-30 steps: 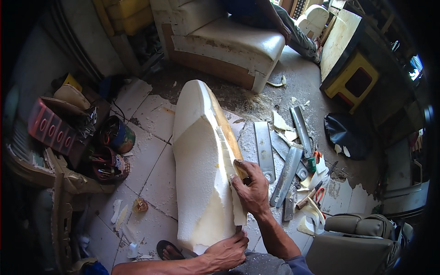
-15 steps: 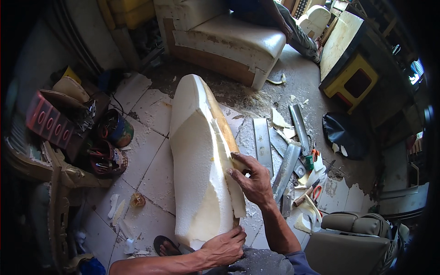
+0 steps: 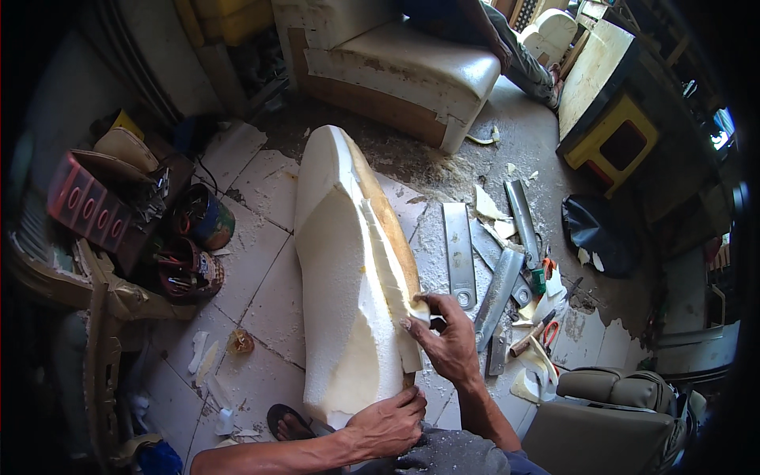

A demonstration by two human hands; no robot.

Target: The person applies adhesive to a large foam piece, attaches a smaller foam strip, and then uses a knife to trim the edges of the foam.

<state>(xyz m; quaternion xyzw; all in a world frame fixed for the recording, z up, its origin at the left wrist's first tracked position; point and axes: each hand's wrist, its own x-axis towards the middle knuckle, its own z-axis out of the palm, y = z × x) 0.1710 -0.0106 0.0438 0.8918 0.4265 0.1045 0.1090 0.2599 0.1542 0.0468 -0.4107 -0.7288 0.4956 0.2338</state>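
Observation:
A long white foam cushion (image 3: 336, 277), rough on top with a smoother cut patch near me, stretches away in front of me. Brown wooden board (image 3: 385, 218) shows along its right side, and a pale strip (image 3: 386, 273) runs down that edge. My right hand (image 3: 445, 336) pinches a small cream foam piece (image 3: 419, 308) at the right edge, thumb and fingers closed on it. At the near right corner, my left hand (image 3: 388, 422) is closed over the cushion's end, its fingertips by the lower end of the strip; part of its grip is hidden.
Metal bars (image 3: 457, 253), foam scraps (image 3: 488, 204) and a hammer (image 3: 532, 338) lie on the tiles at right. Tubs of tools (image 3: 188, 269) stand left. A grey padded seat (image 3: 594, 427) is near right. Across the floor, a person sits on a white sofa frame (image 3: 412, 67).
My right hand has slid a little toward me along the cushion's right edge, and the pinched foam piece now shows. My left hand stays at the near corner. The view has shifted slightly.

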